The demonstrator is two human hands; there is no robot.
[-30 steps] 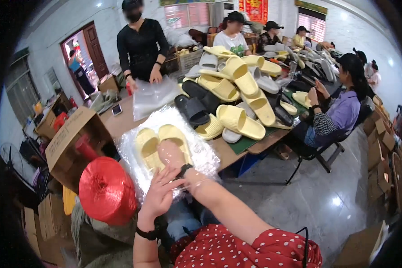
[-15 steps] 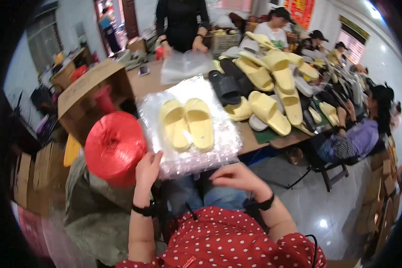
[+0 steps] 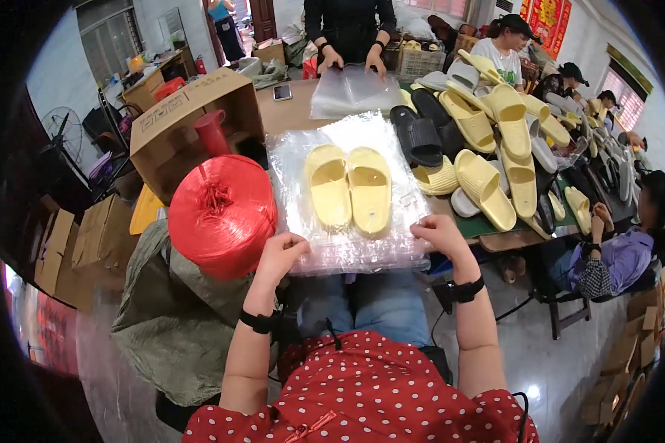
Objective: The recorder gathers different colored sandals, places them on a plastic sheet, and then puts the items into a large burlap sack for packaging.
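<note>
A pair of pale yellow slide slippers [image 3: 349,190] lies side by side on a stack of clear plastic bags [image 3: 406,196] at the table's near edge. I cannot tell whether the top film covers the slippers. My left hand [image 3: 282,255] pinches the bags' near left edge, thumb and fingers together. At the near right edge, my right hand [image 3: 443,235] has its fingers closed on the clear plastic too. A big roll of red plastic twine [image 3: 222,214] stands just left of the bags, close to my left hand.
An open cardboard box [image 3: 192,96] holding a red mug [image 3: 212,133] stands behind the twine. Yellow, black and grey slippers [image 3: 488,188] are heaped at right. Across the table, a person's hands [image 3: 355,60] hold clear bags [image 3: 355,92] beside a phone [image 3: 282,92]. Other people sit at right.
My right hand has come down from the air onto the bags' near right edge. My left hand stays at the left edge. The whole view has shifted.
</note>
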